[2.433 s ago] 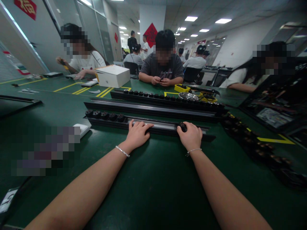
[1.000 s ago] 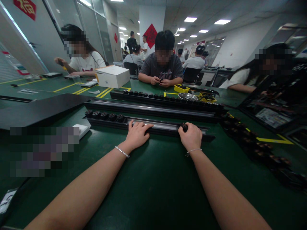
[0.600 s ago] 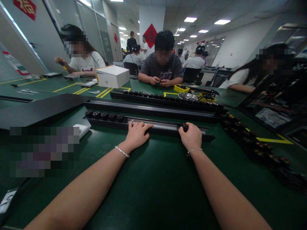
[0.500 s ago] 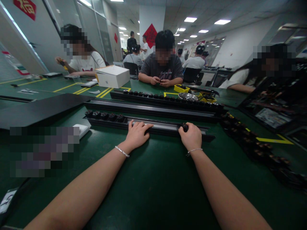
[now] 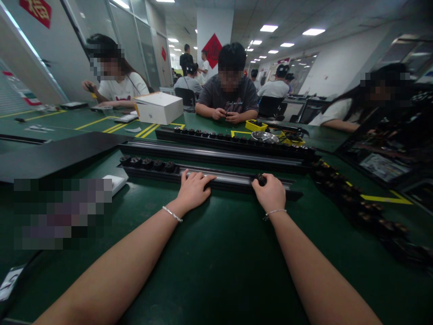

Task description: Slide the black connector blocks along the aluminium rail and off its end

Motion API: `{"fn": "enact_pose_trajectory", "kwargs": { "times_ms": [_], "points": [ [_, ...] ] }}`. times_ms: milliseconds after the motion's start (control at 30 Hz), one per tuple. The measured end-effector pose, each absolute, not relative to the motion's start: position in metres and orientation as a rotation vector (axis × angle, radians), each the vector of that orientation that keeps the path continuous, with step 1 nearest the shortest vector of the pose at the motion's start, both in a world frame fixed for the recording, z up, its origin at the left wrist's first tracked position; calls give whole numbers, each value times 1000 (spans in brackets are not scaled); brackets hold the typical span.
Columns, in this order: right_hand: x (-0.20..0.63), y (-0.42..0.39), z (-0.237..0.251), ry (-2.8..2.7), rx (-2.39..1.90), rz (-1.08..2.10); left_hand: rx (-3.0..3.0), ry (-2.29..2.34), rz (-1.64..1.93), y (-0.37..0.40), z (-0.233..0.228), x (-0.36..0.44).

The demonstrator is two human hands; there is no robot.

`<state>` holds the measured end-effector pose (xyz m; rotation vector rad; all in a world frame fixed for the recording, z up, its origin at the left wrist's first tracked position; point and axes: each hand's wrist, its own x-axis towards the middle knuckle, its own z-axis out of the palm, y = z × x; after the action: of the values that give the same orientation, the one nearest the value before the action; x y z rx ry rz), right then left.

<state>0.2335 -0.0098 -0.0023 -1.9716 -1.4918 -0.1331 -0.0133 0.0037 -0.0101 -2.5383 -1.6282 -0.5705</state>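
Green table [image 5: 216, 253] fills the workroom, with other people seated along its far side. Three long black rails lie across it; the nearest rail [image 5: 230, 179] runs under both hands. Left hand [image 5: 193, 189] lies open, flat on the rail. Right hand [image 5: 270, 193] is curled around a small black knob [image 5: 261, 179] seated on that rail.

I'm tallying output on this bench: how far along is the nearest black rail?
Five round black knobs already sit at the left end of the nearest long black rail. The left hand rests flat on it; the right hand presses a small black knob in. The channel between and beyond shows bare.
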Motion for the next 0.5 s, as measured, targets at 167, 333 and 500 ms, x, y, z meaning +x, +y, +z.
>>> {"fn": "enact_pose_trajectory", "kwargs": {
  "times_ms": [167, 333, 500],
  "points": [
    [231, -12, 3, -1471, -2030, -120, -2528, -1629, -578, 3, -10, -12],
    [232, -12, 5, -1427, -2059, -91, -2533, -1641, -561, 3, -8, -13],
    [234, -12, 5, -1422, -2074, -94, -2538, -1634, -571, 3, -9, -14]
  ]
}}
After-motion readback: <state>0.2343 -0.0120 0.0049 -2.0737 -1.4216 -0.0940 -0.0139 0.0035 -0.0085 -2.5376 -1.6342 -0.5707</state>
